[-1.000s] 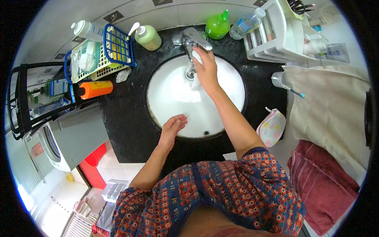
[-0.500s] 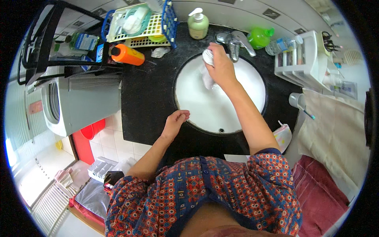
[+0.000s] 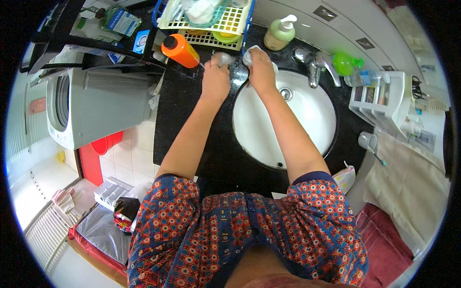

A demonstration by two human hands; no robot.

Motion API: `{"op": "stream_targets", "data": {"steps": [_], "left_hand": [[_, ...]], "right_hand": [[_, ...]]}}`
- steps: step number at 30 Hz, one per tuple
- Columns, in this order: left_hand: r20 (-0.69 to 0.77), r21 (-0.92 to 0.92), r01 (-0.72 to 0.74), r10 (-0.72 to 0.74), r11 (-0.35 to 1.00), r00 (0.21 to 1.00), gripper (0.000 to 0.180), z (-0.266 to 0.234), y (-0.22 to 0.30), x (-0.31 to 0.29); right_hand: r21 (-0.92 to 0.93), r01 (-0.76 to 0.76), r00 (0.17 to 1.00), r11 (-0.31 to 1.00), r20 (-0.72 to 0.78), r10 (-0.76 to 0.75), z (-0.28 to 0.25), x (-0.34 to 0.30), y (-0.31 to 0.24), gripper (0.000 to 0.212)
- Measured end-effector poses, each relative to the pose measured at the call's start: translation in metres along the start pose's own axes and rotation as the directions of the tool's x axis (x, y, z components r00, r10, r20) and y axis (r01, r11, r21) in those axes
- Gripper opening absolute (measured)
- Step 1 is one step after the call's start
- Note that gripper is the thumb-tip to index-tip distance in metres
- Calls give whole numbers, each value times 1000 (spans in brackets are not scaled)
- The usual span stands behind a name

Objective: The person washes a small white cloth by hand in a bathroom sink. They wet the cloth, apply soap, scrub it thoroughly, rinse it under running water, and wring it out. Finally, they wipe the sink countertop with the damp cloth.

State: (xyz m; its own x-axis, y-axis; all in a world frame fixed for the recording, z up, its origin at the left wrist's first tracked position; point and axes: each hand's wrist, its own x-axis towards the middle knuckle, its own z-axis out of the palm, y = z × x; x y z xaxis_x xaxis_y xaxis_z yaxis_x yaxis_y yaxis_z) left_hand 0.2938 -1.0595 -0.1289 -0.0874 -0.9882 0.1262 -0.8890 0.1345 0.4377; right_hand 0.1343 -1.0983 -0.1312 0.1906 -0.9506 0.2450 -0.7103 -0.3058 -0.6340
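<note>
Both my arms reach over the black countertop (image 3: 192, 139) to its back part, left of the white oval sink (image 3: 307, 125). My left hand (image 3: 216, 79) has its fingers closed on a small crumpled clear plastic piece (image 3: 224, 58), blurred at its edge. Just to the right, my right hand (image 3: 262, 72) grips a bunched white cloth (image 3: 248, 54) at the sink's back left rim. Most of the cloth is hidden under the fingers. A wet sheen shows on the counter between the two hands.
An orange bottle (image 3: 181, 51) stands left of my left hand. Behind are a cream-and-blue basket rack (image 3: 206, 41) and a pale green pump bottle (image 3: 279, 33). The chrome faucet (image 3: 314, 67), a green bottle (image 3: 345, 63) and a white drawer unit (image 3: 379, 100) stand to the right.
My right hand has moved left with the white cloth, from over the sink to the counter. My left hand has gone from the sink's front edge to the back and taken hold of the clear plastic piece.
</note>
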Motion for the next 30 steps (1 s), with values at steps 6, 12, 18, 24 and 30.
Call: {"op": "stream_targets", "data": {"steps": [6, 12, 18, 24, 30], "left_hand": [[-39, 6, 13, -13, 1000, 999, 26, -34, -6, -81], [-187, -20, -5, 2, 1000, 982, 29, -25, -13, -60], [-33, 62, -44, 46, 997, 998, 45, -13, -20, -4], [34, 103, -66, 63, 992, 997, 37, -18, -29, -44], [31, 63, -35, 33, 997, 999, 38, -39, -39, -100]], "right_hand": [[-31, 200, 956, 979, 224, -188, 14, -42, -27, 44], [-45, 200, 976, 979, 98, -195, 29, -11, -32, 43], [108, 200, 948, 974, 232, -220, 13, -31, -38, 53], [-104, 122, 986, 987, 126, -108, 17, -41, -44, 49], [-174, 170, 984, 970, 92, -155, 65, 3, -56, 37]]}}
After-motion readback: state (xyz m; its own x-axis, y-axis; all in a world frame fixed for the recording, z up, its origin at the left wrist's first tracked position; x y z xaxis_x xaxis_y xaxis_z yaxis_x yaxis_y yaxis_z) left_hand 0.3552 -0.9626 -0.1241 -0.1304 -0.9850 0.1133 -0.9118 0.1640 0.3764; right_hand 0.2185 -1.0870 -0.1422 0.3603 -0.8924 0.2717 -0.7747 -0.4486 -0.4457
